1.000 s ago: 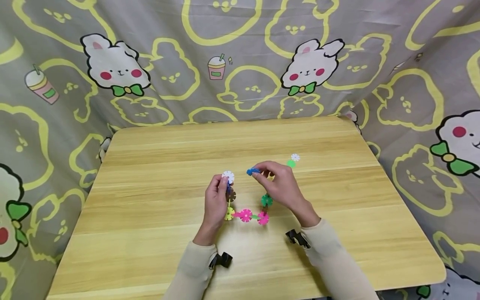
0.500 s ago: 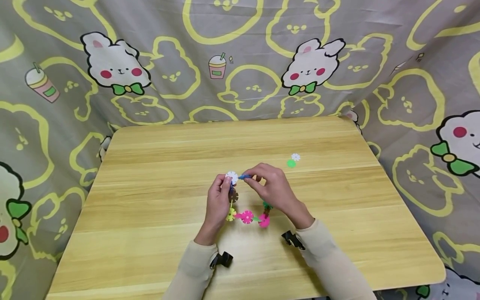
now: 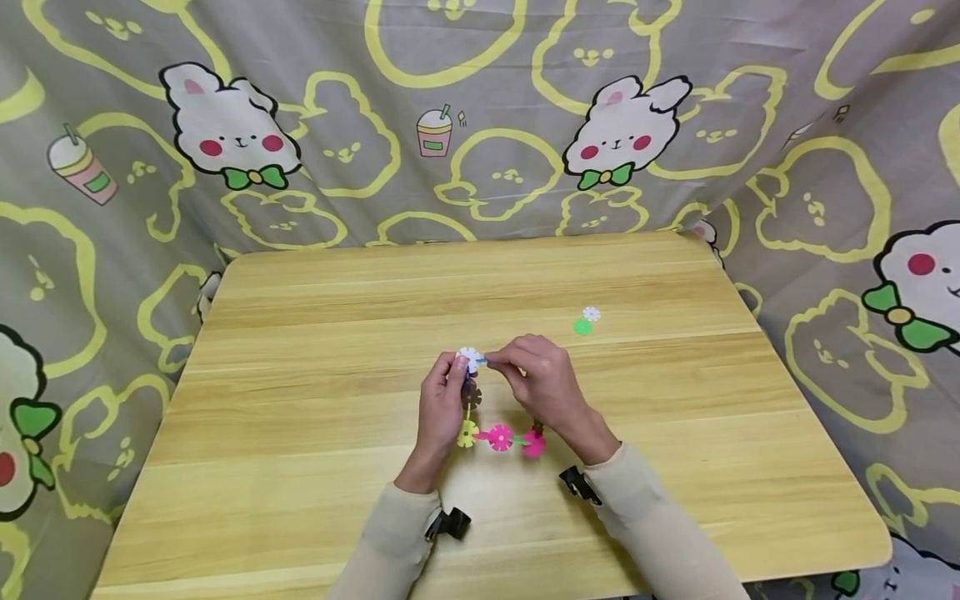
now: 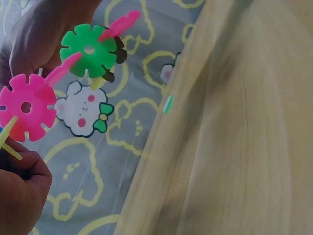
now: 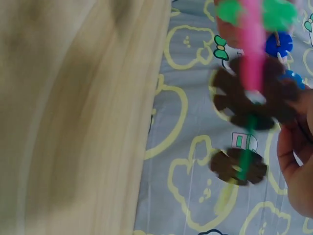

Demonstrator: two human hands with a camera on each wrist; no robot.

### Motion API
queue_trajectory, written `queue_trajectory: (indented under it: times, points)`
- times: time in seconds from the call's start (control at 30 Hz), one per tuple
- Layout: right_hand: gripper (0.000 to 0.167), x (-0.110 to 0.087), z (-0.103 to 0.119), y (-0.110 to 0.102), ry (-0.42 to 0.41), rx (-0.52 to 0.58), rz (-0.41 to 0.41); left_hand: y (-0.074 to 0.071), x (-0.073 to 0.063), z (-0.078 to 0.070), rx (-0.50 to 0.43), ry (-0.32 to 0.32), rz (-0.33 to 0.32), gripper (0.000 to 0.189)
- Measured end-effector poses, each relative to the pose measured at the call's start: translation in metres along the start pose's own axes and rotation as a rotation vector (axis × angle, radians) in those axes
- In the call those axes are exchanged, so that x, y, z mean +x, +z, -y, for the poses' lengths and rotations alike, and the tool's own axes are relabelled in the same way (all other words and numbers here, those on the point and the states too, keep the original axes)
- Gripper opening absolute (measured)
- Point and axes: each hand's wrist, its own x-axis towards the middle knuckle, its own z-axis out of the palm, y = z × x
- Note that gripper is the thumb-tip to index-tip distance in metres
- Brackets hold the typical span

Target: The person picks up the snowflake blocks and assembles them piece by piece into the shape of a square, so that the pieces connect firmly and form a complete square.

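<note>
In the head view my left hand (image 3: 441, 408) pinches a white notched snowflake disc (image 3: 468, 358), thumb on its face. My right hand (image 3: 546, 379) pinches a blue snowflake disc (image 3: 483, 360), turned edge-on with its rim right at the white one. A chain of linked discs hangs below: brown (image 3: 472, 396), yellow (image 3: 468, 433), a pink disc (image 3: 501, 437) and another pink disc (image 3: 534, 443) toward the right hand. The left wrist view shows a pink disc (image 4: 44, 98) and a green disc (image 4: 83, 45) of the chain; the right wrist view, a brown disc (image 5: 227, 90), blurred.
On the wooden table (image 3: 300, 333), beyond the right hand, lie a loose white disc (image 3: 592, 314) and a loose green disc (image 3: 582, 327) close together. A patterned grey curtain (image 3: 337, 125) encloses the back and sides.
My right hand has moved left with the blue disc, bringing it to the edge of the white disc. The left hand has shifted slightly right, and the chain has moved along with it.
</note>
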Motion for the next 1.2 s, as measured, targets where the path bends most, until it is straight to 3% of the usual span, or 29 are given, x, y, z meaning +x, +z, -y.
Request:
queue_trajectory:
  times: [0.33,0.47,0.6,0.77,1.0,1.2]
  points:
    - [0.004,-0.004,0.0,0.006,-0.063,-0.046,-0.037,0.001,0.0,0.001,0.048,-0.007,-0.021,0.03]
    - [0.005,-0.003,-0.002,0.003,-0.058,-0.044,0.007,0.0,0.0,0.001,0.048,-0.011,-0.014,0.03]
    - [0.02,-0.003,-0.008,-0.005,-0.015,-0.017,0.088,-0.002,0.0,0.0,0.028,-0.024,-0.009,0.03]
    - [0.03,-0.006,-0.024,-0.022,0.072,-0.016,0.139,-0.006,0.0,-0.001,-0.002,-0.047,-0.049,0.029]
    - [0.022,-0.015,-0.055,-0.036,0.219,-0.053,0.056,-0.012,0.002,0.0,-0.083,-0.046,-0.074,0.026]
    - [0.02,-0.028,-0.087,-0.046,0.491,-0.116,0.083,-0.013,0.003,0.002,-0.109,-0.023,-0.066,0.025]
